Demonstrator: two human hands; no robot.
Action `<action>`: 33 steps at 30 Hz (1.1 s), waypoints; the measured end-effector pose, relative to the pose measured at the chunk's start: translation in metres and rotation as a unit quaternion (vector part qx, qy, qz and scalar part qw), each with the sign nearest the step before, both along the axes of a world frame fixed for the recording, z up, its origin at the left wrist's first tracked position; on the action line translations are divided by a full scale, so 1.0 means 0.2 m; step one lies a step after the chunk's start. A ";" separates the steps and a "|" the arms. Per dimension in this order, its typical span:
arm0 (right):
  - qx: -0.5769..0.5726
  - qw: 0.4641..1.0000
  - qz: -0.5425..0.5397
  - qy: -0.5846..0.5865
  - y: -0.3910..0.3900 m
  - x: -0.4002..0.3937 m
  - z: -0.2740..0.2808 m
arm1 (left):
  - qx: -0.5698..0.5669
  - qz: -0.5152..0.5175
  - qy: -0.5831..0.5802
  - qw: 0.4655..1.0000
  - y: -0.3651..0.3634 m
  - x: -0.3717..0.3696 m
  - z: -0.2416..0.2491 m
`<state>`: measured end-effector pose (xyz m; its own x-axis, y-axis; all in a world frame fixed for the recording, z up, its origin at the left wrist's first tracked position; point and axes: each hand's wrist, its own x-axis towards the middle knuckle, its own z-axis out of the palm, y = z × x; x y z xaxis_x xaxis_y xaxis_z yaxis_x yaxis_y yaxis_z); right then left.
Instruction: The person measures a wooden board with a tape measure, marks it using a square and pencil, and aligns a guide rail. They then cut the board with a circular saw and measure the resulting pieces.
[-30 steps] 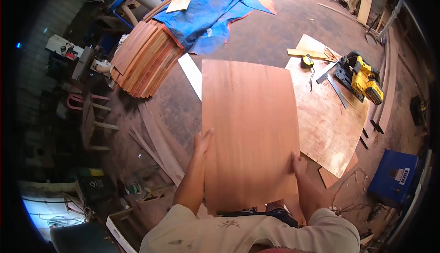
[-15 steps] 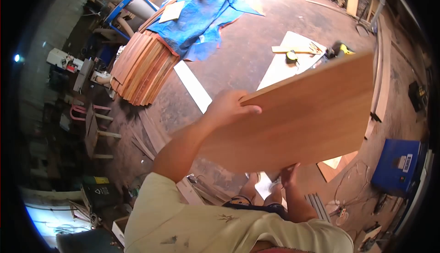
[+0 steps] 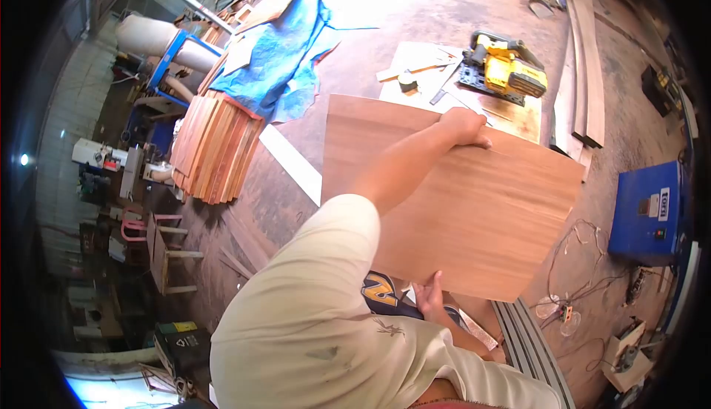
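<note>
A wide brown wooden panel (image 3: 444, 216) is held in front of my body, its broad grain face turned up toward me. My left hand (image 3: 463, 126) grips its far edge, thumb on the upper face and the other fingers mostly hidden. At the near edge, my right hand (image 3: 429, 296) clasps the panel from below, with fingers partly out of sight under it. Just beyond the panel lies a pale board (image 3: 415, 57) bearing a yellow and black circular saw (image 3: 503, 68), a tape measure (image 3: 407, 81) and a metal square (image 3: 448, 83).
Stacked planks (image 3: 218, 146) stand at the left, partly under a blue tarp (image 3: 278, 61). A white strip (image 3: 292, 163) lies on the floor. To the right are long timbers (image 3: 585, 75), a blue machine box (image 3: 646, 213) and loose cables (image 3: 585, 250). Grey metal rails (image 3: 529, 342) lie near me.
The panel has turned and tilted flatter, showing more of its face. My left hand sits farther right along its far edge. The view has shifted, and the circular saw is now fully visible.
</note>
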<state>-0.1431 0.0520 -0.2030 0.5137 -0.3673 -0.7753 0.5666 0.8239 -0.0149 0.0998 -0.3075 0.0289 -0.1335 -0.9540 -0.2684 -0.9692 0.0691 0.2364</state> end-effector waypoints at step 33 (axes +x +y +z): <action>0.144 0.938 0.010 0.316 -0.20 0.62 -0.15 | -0.016 -0.028 0.105 0.994 0.35 0.66 -1.27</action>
<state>-0.0201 0.0124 -0.2324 -0.0774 -0.0919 -0.9928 0.5039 0.8556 -0.1185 0.2321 -0.2377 -0.2242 -0.2366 -0.9511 -0.1986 -0.8927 0.1322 0.4308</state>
